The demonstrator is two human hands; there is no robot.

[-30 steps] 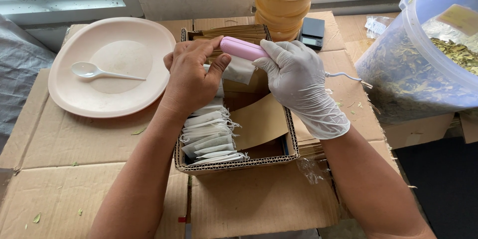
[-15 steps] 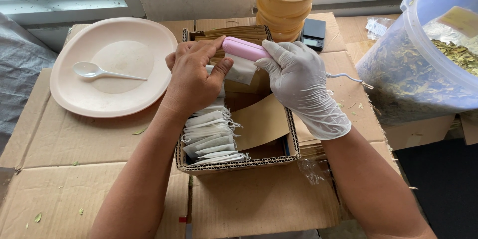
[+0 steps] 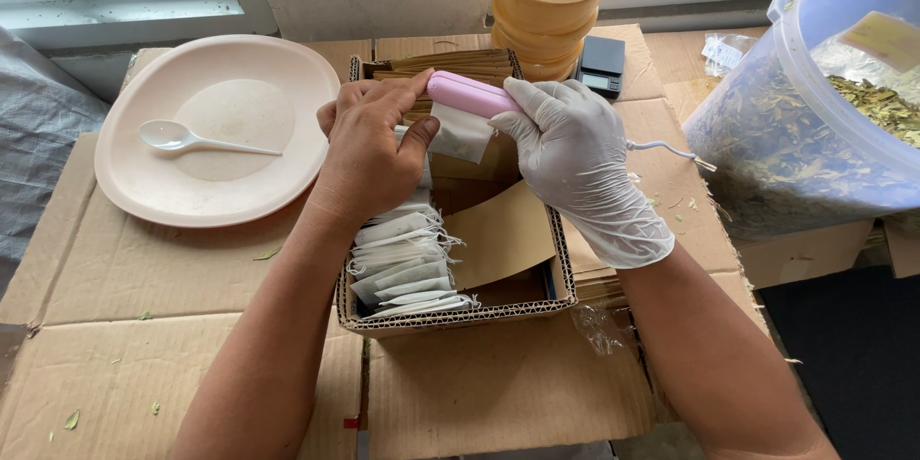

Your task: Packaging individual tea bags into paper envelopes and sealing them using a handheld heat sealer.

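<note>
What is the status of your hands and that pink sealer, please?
Gloved right hand grips pink handheld sealer. Bare left hand holds small white paper sachet at it, above open cardboard box. Nothing obstructing.

A pale pink sealer (image 3: 468, 93) sits between a bare left hand (image 3: 369, 149) and a right hand (image 3: 573, 155) in a white glove, above white sachets (image 3: 407, 264) in a brown cardboard box (image 3: 460, 311), beside a cream plate (image 3: 220, 125) with a white spoon (image 3: 196, 139).

The plastic tub (image 3: 815, 105) of dried leaves runs off the right edge.
</note>
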